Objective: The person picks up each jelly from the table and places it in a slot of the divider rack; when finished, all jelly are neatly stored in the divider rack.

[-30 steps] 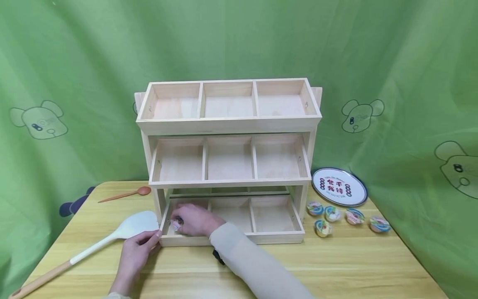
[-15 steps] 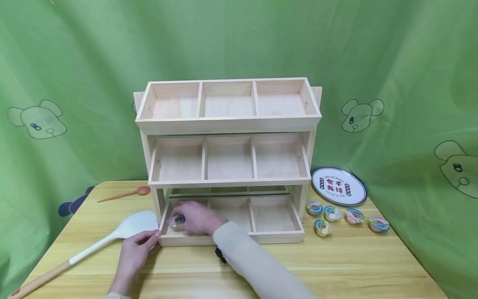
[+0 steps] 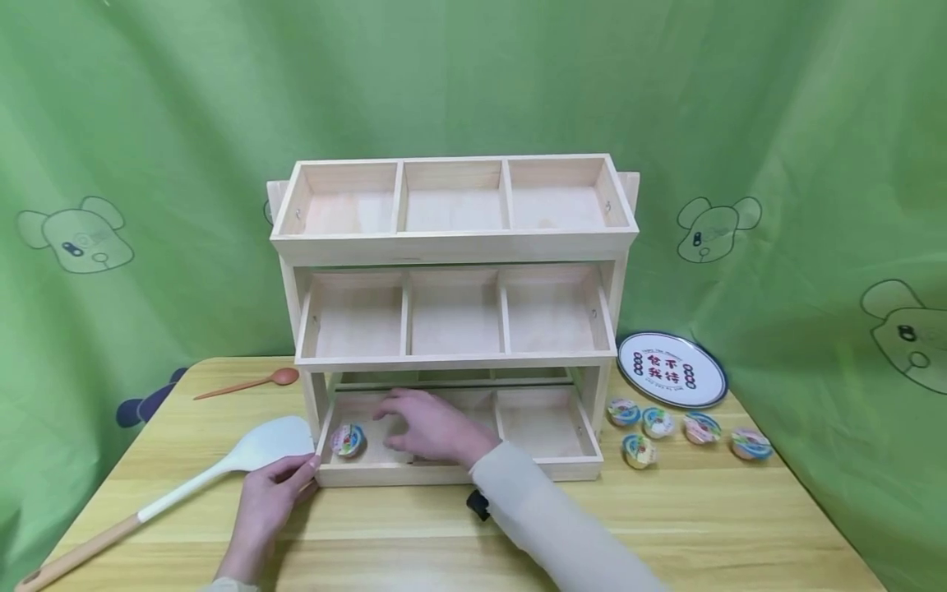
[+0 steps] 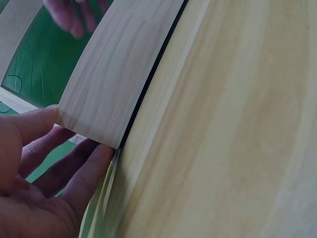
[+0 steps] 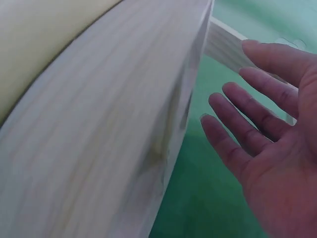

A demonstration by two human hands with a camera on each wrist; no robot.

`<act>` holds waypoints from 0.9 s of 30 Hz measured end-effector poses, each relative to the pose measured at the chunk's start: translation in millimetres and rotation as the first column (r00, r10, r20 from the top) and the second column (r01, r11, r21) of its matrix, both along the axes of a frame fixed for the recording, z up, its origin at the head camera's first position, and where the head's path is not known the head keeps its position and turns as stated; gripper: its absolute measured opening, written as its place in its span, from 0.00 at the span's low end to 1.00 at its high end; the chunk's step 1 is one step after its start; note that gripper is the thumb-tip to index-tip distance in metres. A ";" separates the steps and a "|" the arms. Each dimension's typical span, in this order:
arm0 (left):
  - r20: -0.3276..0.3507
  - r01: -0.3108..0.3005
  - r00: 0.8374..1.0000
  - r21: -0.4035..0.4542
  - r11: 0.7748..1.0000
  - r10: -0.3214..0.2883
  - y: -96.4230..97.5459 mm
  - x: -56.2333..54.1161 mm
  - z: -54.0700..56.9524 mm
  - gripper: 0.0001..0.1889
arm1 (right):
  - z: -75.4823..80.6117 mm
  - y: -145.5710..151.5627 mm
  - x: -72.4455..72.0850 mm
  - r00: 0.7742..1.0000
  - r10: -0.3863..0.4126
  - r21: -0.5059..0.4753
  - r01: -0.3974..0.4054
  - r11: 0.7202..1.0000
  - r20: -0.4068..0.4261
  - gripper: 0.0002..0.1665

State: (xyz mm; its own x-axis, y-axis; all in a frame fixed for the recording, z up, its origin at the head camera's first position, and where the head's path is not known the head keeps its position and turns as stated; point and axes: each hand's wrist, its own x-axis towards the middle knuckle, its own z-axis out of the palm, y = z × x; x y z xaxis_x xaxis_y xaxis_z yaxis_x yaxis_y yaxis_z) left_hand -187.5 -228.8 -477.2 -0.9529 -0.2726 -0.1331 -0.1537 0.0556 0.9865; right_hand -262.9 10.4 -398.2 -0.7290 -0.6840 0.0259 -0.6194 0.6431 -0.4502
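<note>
A small jelly cup (image 3: 348,441) with a blue-rimmed printed lid lies in the bottom tray's left compartment. To its right, my right hand (image 3: 432,427) hovers over the tray with fingers spread and nothing between them. The right wrist view shows that palm (image 5: 282,163) apart from the wood. My left hand (image 3: 271,501) holds the front left corner of the bottom tray (image 3: 462,473) of a three-tier wooden rack. In the left wrist view, thumb and fingertips (image 4: 101,156) touch the end of its front board (image 4: 116,74).
Several more jelly cups (image 3: 658,423) stand on the table right of the rack, before a white plate (image 3: 672,370). At left lie a white spatula (image 3: 270,444) with a wooden handle and a red-brown spoon (image 3: 284,376). A green curtain (image 3: 459,74) hangs behind.
My right hand let go of the jelly cup in the bottom left compartment and moved right, with its fingers spreading. My left hand stayed at the tray corner.
</note>
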 end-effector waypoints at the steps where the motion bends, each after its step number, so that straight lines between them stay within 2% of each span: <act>1: 0.003 -0.001 1.000 0.000 1.000 0.001 0.2 -0.1 0.1 0.17 | 1.4 4.8 1.2 1.000 -0.009 0.000 0.009 1.000 0.006 0.26; 5: 0.005 -0.002 1.000 -0.005 1.000 0.002 -0.2 -0.3 -0.3 0.17 | 6.0 22.3 6.1 0.999 -0.030 -0.003 0.030 1.000 0.020 0.26; 11: 0.009 0.013 1.000 0.000 1.000 -0.013 -0.6 -0.5 -0.3 0.19 | 12.3 42.8 13.5 0.999 0.010 0.019 -0.009 1.000 -0.053 0.25; 14: 0.009 0.017 1.000 0.001 1.000 -0.017 -0.5 -0.6 -0.2 0.20 | 14.9 51.4 17.7 0.998 0.024 0.025 -0.022 0.999 -0.057 0.24; 27: 0.018 0.028 0.999 -0.004 1.000 -0.028 0.9 -1.8 1.2 0.19 | 12.8 75.9 25.5 0.998 0.017 0.001 -0.017 1.000 -0.067 0.25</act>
